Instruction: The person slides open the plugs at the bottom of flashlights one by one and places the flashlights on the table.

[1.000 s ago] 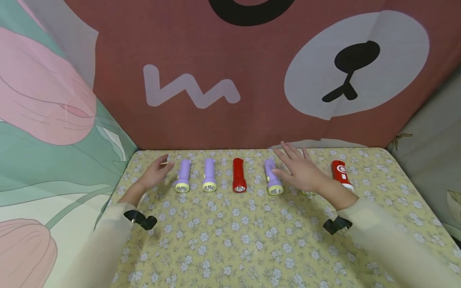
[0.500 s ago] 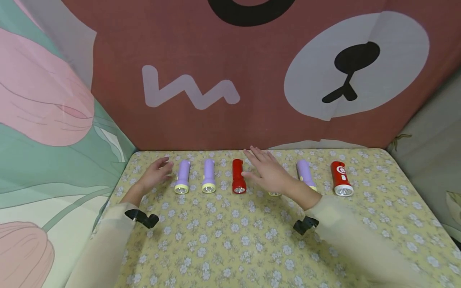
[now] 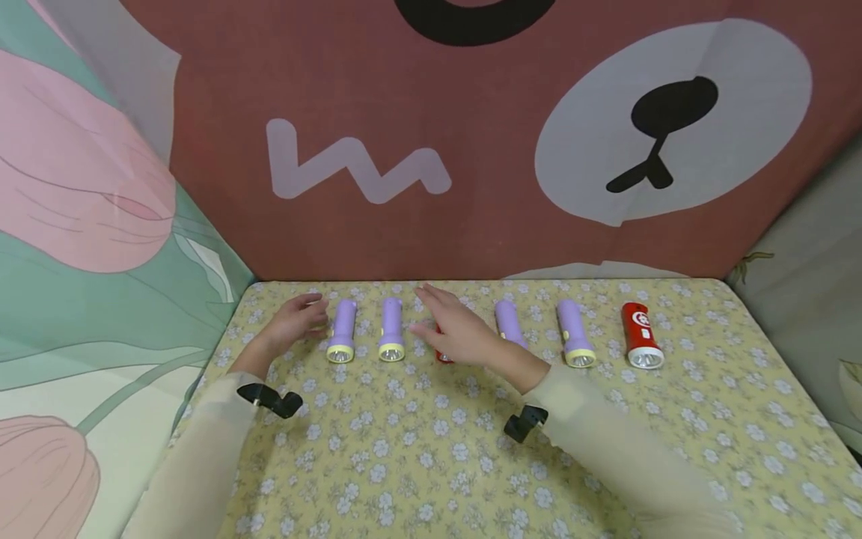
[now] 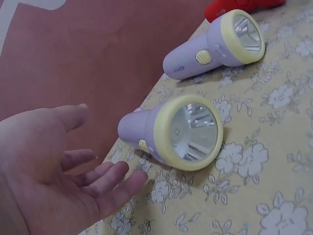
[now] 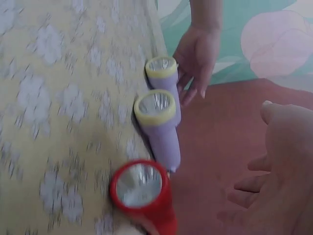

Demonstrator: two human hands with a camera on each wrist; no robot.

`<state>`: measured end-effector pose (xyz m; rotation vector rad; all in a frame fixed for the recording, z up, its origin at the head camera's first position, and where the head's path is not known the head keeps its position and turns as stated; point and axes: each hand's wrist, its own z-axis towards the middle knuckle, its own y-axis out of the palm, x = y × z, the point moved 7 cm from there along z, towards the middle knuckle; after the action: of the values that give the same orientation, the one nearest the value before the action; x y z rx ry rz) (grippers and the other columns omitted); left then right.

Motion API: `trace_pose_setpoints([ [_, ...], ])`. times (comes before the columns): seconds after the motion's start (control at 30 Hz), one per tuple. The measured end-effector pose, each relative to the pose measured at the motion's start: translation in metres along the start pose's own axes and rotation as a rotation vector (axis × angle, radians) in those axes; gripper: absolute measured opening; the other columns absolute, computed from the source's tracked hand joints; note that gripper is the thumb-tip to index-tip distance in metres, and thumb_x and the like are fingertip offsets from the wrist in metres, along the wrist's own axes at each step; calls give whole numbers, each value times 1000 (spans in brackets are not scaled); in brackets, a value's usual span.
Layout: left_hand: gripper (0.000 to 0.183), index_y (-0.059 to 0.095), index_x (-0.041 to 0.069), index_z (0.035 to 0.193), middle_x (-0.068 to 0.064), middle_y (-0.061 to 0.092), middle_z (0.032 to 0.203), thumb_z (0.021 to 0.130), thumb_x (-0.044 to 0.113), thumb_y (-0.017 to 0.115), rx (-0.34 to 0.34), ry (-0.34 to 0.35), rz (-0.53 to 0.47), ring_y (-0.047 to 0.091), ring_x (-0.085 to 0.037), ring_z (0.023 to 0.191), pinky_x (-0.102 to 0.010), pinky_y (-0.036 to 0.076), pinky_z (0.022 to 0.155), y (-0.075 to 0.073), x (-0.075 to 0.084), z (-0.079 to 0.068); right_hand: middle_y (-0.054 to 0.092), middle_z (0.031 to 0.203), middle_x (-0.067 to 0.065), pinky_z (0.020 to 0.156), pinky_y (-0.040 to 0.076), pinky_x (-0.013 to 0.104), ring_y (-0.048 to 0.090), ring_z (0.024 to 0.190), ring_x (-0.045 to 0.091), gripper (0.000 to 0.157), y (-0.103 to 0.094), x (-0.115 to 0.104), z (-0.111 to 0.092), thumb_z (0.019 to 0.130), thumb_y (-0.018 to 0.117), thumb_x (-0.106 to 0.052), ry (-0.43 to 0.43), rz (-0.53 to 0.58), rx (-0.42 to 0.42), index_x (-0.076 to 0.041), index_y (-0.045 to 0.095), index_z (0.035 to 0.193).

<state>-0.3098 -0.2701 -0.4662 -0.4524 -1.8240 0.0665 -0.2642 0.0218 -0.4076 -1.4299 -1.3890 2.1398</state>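
Note:
Several flashlights lie in a row across the table's far part, lenses facing me. Leftmost is a purple flashlight with a yellow rim [image 3: 343, 328]; my left hand [image 3: 289, 326] is just left of it, fingers loosely bent and holding nothing. A second purple flashlight [image 3: 391, 328] lies beside it. My right hand [image 3: 458, 329] hovers with straightened fingers over a red flashlight [image 5: 142, 188], largely hiding it in the head view. Right of that hand lie a purple flashlight [image 3: 509, 322] partly behind the wrist, another purple one [image 3: 575, 329], and a red flashlight with a white rim [image 3: 642, 333].
A yellow floral cloth [image 3: 417, 457] covers the table. Behind its far edge stands a reddish-brown fabric backdrop [image 3: 337, 232] with a bear face. A green and pink floral drape [image 3: 101, 224] hangs on the left, a grey one [image 3: 808, 247] on the right.
My right hand has moved left along the row, from over the right-hand purple flashlights to over the plain red one. My left hand has stayed nearly still; the flashlights keep their places.

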Motion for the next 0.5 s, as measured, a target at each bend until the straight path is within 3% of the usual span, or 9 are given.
trace_pose_setpoints([
  [0.27,68,11,-7,159,-35,29,156,110,26,45,-46,-78,-15,37,-46,142,-49,51,103,8,1,6,30,164,16,118,34,48,28,150,33,68,22,-23,20,107,54,-39,7,129,25,-5,28,160],
  [0.5,71,14,-6,159,-32,35,155,109,30,49,-49,-156,7,42,-42,140,-42,56,97,11,-2,6,32,163,13,116,38,46,40,144,30,70,49,-40,33,106,52,-44,52,242,-16,-7,28,161],
])
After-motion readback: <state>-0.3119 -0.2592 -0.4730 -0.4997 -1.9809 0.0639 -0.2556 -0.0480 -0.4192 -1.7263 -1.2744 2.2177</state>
